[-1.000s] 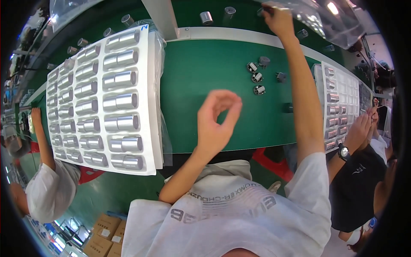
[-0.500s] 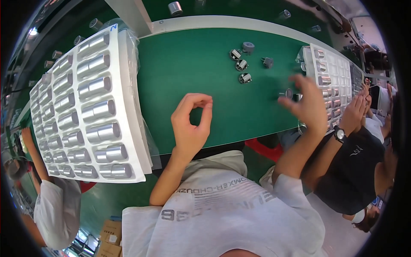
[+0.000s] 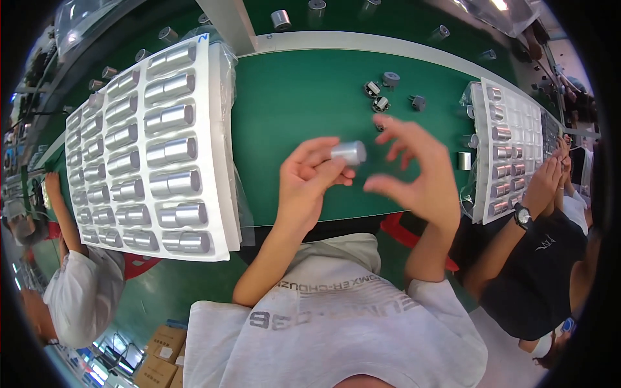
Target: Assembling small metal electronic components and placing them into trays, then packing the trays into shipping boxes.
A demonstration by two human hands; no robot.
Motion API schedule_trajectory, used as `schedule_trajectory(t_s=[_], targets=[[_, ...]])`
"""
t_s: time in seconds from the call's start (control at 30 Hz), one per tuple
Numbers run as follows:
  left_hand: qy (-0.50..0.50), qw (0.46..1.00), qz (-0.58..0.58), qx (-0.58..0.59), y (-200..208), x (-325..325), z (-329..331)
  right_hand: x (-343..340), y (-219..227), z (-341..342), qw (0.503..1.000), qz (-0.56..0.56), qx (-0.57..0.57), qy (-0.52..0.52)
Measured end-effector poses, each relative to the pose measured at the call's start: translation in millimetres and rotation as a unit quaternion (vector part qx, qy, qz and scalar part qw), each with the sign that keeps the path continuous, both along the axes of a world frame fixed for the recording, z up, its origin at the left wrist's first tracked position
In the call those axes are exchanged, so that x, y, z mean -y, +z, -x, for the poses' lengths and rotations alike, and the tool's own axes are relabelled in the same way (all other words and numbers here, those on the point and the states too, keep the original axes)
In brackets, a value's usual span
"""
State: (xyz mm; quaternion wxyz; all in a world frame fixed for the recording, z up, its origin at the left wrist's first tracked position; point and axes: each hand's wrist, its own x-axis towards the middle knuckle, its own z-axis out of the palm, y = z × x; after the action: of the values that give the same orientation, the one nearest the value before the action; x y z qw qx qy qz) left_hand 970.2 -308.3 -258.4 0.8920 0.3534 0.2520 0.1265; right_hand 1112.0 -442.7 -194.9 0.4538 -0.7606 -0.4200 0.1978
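Observation:
My left hand grips a short silver metal cylinder between thumb and fingers, lying roughly level above the green work surface. To the right of it hovers my right hand, fingers spread and curved toward the cylinder, with nothing visible in them. Beyond that hand lie several small parts: a grey round piece, a metal-and-black piece, a similar one and a dark grey block. Another piece is partly hidden behind the right fingers.
A stacked white tray full of silver cylinders stands on the left. At the right, a partly filled white tray has a loose silver cylinder beside it. A co-worker's hand is at that tray's far side. A pale rail borders the back.
My right hand has come in from the right-hand tray toward my left hand. My left hand, formerly with thumb and fingers curled together, now holds a silver cylinder. The view has shifted slightly.

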Motion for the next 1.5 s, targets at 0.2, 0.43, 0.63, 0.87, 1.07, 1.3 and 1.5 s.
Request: schedule_trajectory(t_s=[0.2, 0.43, 0.63, 0.87, 1.07, 1.3, 1.5], targets=[[0.076, 0.997, -0.006, 0.005, 7.1, -10.6, 3.4, -6.9, -60.7, -16.9, 0.971, 0.083, 0.119, -0.188], [0.077, 0.997, -0.008, 0.029, 4.3, -5.4, -1.3, -4.1, -39.2, 0.2, 0.969, -0.065, 0.104, -0.214], [0.063, 0.997, -0.005, 0.037, 1.2, -0.1, -6.4, -10.1, -40.2, -0.4, 0.977, -0.079, 0.106, -0.164], [0.039, 0.997, 0.061, 0.041, 5.2, -4.6, -6.1, -9.4, -37.2, 8.6, 0.969, -0.153, -0.168, -0.098], [-0.004, 0.992, 0.118, 0.042, -2.4, -10.1, -3.7, -4.8, -32.9, 3.4, 0.966, -0.211, -0.143, -0.028], [-0.017, 0.999, 0.044, 0.021, 2.6, -7.2, -3.3, -14.5, -22.8, 4.9, 0.967, -0.251, -0.045, 0.024], [-0.001, 0.997, 0.075, 0.019, 6.2, -8.9, 0.6, -11.6, -27.2, 0.1, 0.961, -0.256, -0.067, 0.076]])
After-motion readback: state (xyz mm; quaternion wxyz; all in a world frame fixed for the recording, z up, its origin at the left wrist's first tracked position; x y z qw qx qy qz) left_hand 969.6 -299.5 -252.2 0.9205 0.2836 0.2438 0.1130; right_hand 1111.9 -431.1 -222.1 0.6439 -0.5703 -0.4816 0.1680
